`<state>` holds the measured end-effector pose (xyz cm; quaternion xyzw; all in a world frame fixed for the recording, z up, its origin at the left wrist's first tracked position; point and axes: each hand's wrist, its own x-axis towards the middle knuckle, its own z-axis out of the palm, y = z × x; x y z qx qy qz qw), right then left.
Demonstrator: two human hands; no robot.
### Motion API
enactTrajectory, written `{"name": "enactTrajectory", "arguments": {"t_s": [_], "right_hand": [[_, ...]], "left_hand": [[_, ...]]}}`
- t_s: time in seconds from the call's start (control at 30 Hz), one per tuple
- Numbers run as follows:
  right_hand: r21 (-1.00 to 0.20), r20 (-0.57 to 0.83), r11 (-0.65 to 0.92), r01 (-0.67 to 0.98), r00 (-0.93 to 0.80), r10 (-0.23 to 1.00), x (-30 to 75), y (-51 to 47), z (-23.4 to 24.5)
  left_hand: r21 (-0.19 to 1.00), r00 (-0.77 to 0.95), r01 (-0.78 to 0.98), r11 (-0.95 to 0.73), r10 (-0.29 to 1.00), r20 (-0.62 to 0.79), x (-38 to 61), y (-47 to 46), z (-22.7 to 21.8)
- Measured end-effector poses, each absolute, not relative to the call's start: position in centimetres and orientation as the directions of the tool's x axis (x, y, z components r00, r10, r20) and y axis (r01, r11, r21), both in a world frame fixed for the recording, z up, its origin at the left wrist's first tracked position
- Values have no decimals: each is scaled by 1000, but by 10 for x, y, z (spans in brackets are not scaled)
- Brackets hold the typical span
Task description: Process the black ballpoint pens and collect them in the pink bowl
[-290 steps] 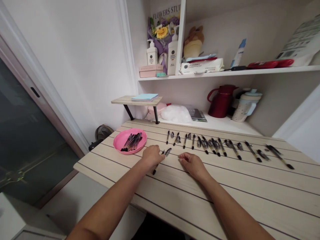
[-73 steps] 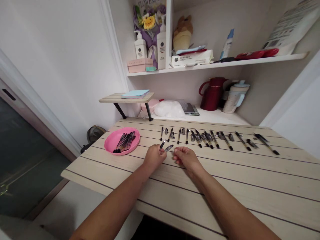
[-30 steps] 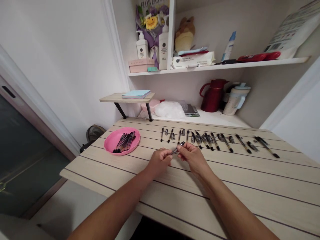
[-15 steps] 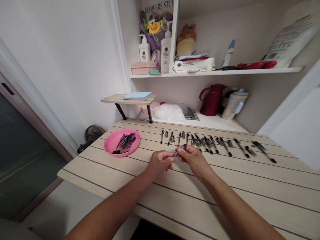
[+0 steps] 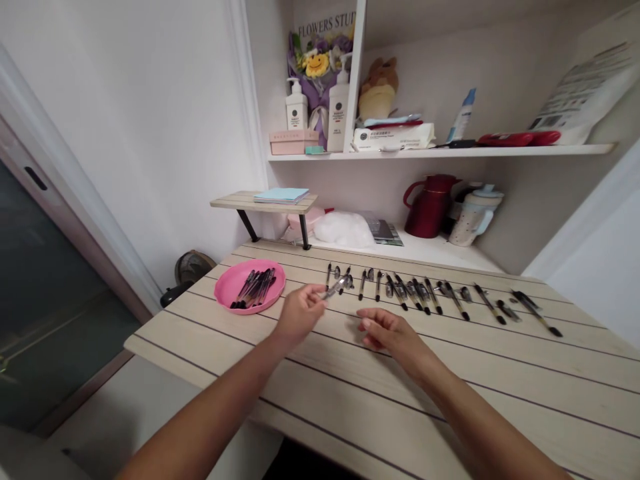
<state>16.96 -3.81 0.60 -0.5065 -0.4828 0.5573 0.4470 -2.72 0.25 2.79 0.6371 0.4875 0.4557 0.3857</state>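
My left hand point(image 5: 303, 311) is closed in a pinch on one end of a pen point(image 5: 336, 288), which looks clear and blurred and points up to the right. To its right, my right hand point(image 5: 387, 331) is apart from the pen, with curved fingers and nothing visible in it. Left of my hands stands a pink bowl point(image 5: 223, 301) with several capped pens point(image 5: 256, 288) inside. Beyond my hands, a row of uncapped pens point(image 5: 430, 295) and loose caps point(image 5: 508, 311) lies across the wooden table point(image 5: 350, 393).
A small raised stand point(image 5: 227, 199) holding blue paper point(image 5: 281, 195) is at the back left. Behind the table are a white plastic bag point(image 5: 344, 229), a red jug point(image 5: 431, 208) and a pale tumbler point(image 5: 473, 217). Above them runs a loaded shelf point(image 5: 480, 153).
My right hand has let go of the pen and moved slightly down and right. My left hand has moved left with the pen. The view has shifted a little.
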Motion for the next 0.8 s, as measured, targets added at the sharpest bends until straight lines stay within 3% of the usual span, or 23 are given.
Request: {"name": "enactTrajectory", "arguments": {"t_s": [0.1, 0.2, 0.3, 0.47, 0.63, 0.8], "right_hand": [[-974, -125, -93, 204, -148, 981, 187, -40, -17], [-948, -69, -9, 318, -176, 982, 197, -38, -32], [-938, -41, 33, 345, -205, 978, 198, -36, -38], [-935, -43, 33, 354, -204, 978, 194, -34, -38], [-945, -34, 41, 324, -223, 974, 195, -34, -38], [-947, -37, 37, 318, -225, 974, 195, -32, -42]], "left_hand": [[764, -71, 622, -170, 960, 271, -72, 29, 45], [555, -206, 829, 70, 960, 187, -117, 53, 54], [416, -278, 884, 212, 955, 104, -145, 67, 50], [364, -332, 889, 277, 938, 97, -156, 76, 40], [335, -272, 922, 194, 940, 204, -137, 74, 46], [374, 33, 915, -154, 950, 311, -79, 68, 43]]}}
